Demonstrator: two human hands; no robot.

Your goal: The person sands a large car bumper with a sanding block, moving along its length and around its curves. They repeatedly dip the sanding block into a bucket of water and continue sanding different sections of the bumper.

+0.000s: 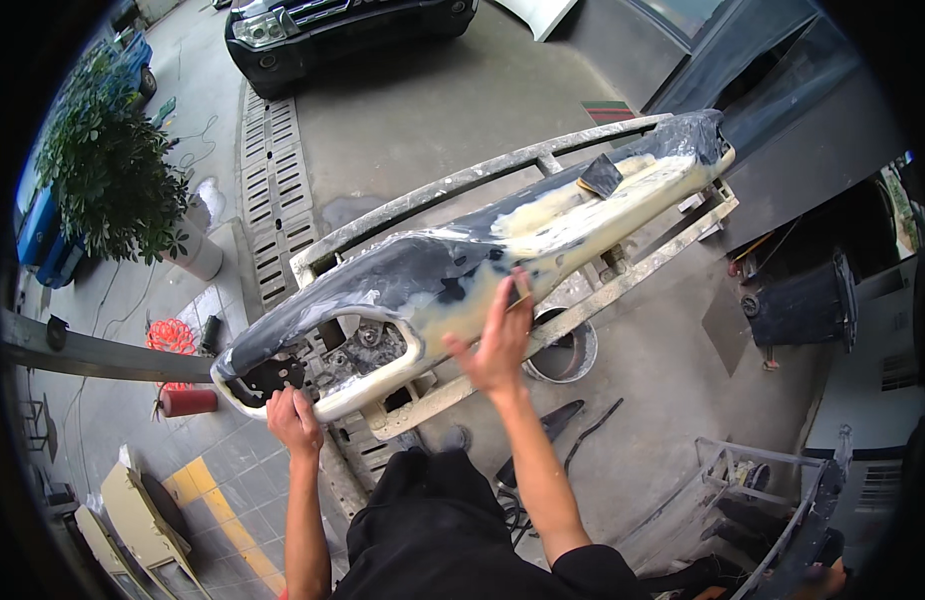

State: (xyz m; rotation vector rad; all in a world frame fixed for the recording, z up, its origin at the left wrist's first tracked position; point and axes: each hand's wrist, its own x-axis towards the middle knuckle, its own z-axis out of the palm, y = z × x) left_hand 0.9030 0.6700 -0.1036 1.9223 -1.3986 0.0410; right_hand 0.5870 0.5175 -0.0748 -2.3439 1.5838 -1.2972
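A car bumper (382, 275), dark grey with cream filler patches and sanded areas, lies slanting across a pale, worn stand (432, 412). The fingers of my left hand (295, 420) are closed round its near lower edge, beside the opening at the left end. My right hand (497, 345) lies on the cream middle section, fingers stretched out and thumb apart. A small dark patch shows by those fingertips; I cannot make out what it is. Farther right, a dark sanding pad (600, 176) with an orange-tan edge rests on top of the bumper.
Beneath the bumper stands a round bucket (564, 348). A metal post (102, 350), red coiled hose (170, 338) and potted plant (107, 165) are at left. A dark car (352, 35) is parked ahead, past a floor grate (274, 190). At right are a dark bin (802, 305) and metal frame (762, 455).
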